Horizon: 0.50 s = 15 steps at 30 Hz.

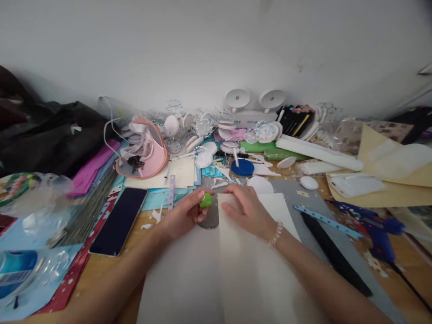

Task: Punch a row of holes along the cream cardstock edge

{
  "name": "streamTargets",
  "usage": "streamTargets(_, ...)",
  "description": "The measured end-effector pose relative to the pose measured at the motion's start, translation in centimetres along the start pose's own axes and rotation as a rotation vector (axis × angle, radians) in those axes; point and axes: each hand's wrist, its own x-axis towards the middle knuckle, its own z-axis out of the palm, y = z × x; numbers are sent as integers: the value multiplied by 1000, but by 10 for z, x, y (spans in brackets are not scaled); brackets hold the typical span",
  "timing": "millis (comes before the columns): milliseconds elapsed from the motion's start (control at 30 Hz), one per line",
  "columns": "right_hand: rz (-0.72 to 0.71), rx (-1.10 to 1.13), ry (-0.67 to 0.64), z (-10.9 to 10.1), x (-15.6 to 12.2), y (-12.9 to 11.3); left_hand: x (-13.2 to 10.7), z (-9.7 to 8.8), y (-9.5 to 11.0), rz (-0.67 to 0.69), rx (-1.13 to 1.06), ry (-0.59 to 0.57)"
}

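Two pale sheets lay nearest, running off the bottom edge: a white sheet [178, 283] on the left and a cream sheet [253, 274] on the right. The left hand [184, 211] pinched a small green block [205, 201] between thumb and fingers, above a grey rounded patch [209, 218] at the far edge of the white sheet. The right hand [248, 209] lay on the far part of the cream sheet, gripping nothing visible — fingers loosely bent, thumb apart from them. A beaded bracelet [277, 233] circled that wrist.

Left of the left hand a purple ruler [172, 192] stood out against blue paper, and a phone [119, 222] lay dark-screened farther left, with a bottle [20, 272] near the corner. Right of the sheets were a blue strip [327, 221], a black bar [334, 252] and a glue gun [380, 234]. Beyond the hands sat a blue lid [242, 167] and a pink visor [157, 155] — and, toward the wall, a jumble of white discs [204, 159], some ringed with beads, beside a cluster of black pens [293, 121].
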Motion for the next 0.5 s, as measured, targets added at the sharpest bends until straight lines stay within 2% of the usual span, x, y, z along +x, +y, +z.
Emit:
streamTargets(200,-93,5,8,2,-4,1,-1,-7,-12,35,-14,-11)
streamTargets(367,-134,-85,-28,5,-5,-1,-4,-7,-13,37,46,-62)
streamTargets(500,-164,-96,9,5,-6,-1,-4,-7,-14,38,61,-70)
